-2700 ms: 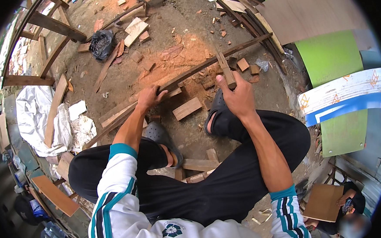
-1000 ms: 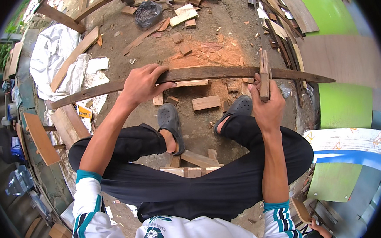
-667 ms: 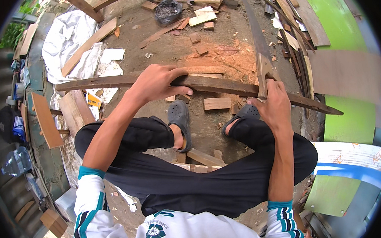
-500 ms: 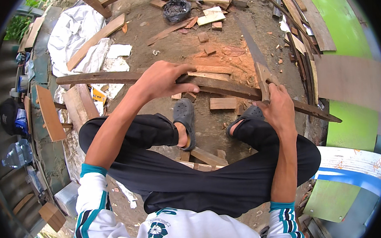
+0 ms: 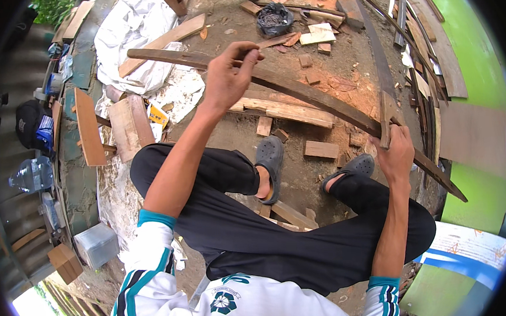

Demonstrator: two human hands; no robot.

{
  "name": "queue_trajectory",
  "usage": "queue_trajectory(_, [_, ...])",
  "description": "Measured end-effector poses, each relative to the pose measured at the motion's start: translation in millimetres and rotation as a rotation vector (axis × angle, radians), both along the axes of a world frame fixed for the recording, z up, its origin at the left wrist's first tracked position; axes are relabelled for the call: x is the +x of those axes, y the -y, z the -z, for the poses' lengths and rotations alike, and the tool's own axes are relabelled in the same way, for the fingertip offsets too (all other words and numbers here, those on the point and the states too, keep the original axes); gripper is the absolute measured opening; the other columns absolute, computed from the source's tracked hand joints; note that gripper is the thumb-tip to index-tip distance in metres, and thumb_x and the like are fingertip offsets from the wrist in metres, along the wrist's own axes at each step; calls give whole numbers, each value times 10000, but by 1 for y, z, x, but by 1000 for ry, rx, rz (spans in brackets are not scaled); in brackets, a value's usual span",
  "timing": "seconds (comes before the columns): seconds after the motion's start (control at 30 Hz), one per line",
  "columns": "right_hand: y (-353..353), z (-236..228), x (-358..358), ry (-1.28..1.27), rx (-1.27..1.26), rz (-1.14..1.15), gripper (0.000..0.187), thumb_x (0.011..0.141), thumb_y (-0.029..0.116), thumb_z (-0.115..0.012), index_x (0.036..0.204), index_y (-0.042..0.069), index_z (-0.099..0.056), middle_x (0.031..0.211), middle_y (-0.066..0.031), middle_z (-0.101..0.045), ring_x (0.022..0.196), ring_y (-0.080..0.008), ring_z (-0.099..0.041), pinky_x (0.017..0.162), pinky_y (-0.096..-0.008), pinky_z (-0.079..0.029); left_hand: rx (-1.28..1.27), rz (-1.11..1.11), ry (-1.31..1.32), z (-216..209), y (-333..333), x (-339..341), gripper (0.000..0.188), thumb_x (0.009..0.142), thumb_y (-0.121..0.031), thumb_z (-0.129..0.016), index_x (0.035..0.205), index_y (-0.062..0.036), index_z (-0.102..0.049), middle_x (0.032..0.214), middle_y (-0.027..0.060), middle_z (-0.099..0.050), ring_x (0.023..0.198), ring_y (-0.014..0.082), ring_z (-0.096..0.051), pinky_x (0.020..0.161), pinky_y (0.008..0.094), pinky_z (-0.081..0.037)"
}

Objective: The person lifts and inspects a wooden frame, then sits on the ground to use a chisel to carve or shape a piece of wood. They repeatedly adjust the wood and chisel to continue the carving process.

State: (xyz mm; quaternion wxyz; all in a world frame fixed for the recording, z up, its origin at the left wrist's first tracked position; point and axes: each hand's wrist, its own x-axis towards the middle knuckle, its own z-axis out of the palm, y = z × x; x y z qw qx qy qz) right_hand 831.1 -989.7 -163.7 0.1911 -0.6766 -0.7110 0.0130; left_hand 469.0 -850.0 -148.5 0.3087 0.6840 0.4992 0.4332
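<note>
A long, dark wooden strip (image 5: 313, 99) slants from far left to near right in front of my knees. My left hand (image 5: 229, 78) is closed at its left part, fingers curled and thumb bent over; the palm side against the wood is hidden. My right hand (image 5: 396, 152) is closed around the wooden handle of a handsaw (image 5: 381, 63), right beside the strip. The saw's dark blade points away from me, toward the far side. The strip passes by the right hand, and its tapered end sticks out beyond it.
Wood offcuts (image 5: 321, 149) and orange sawdust (image 5: 347, 85) lie around my feet. A black plastic bag (image 5: 274, 19) sits farther off, with a white sack (image 5: 132, 29) at far left. Boards (image 5: 472, 139) line the right side. A clear box (image 5: 97, 246) stands at left.
The strip's left end has swung away from me and its right end nearer. My left hand has moved farther off, its fingers now curled. The view has shifted; my right hand still holds the saw.
</note>
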Motion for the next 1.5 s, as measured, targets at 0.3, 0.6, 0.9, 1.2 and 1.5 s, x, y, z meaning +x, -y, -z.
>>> queue_trajectory(0.3, [-5,0,5,92,166,-9,361,676,120,-853,868,32,-560,849,-144,-603,856,-365,-579,744,-464,-480,121,13,-57,4,-5,3,189,956,-39,-577,1085,-34,-715,1041,75,-751,964,151,-683,877,296,-514])
queue_trajectory(0.6, [-6,-6,14,80,258,-51,297,710,121,-802,873,35,-569,824,-120,-605,833,-328,-584,734,-429,-487,39,-136,-50,-2,-3,-6,328,1034,-318,-555,1095,-43,-723,1084,97,-732,1070,216,-652,987,352,-450])
queue_trajectory(0.9, [-10,-10,16,50,285,-109,277,709,104,-784,888,44,-581,834,-91,-618,831,-299,-588,731,-416,-486,561,279,-604,-5,20,37,574,704,-296,-883,1211,-126,-674,1249,38,-666,1204,252,-586,1070,446,-395])
queue_trajectory(1.2, [-7,-17,16,27,250,-155,411,632,130,-884,894,36,-581,884,-118,-635,861,-341,-605,750,-438,-499,338,341,-618,-1,17,33,599,706,-444,-872,1186,-131,-693,932,64,-735,834,264,-722,758,370,-565])
queue_trajectory(1.5, [-6,-7,12,-44,95,-11,419,679,192,-880,924,17,-588,911,-142,-657,940,-348,-623,795,-444,-501,47,382,-583,14,17,37,574,730,-493,-854,1137,-107,-732,961,111,-758,851,266,-746,738,357,-578])
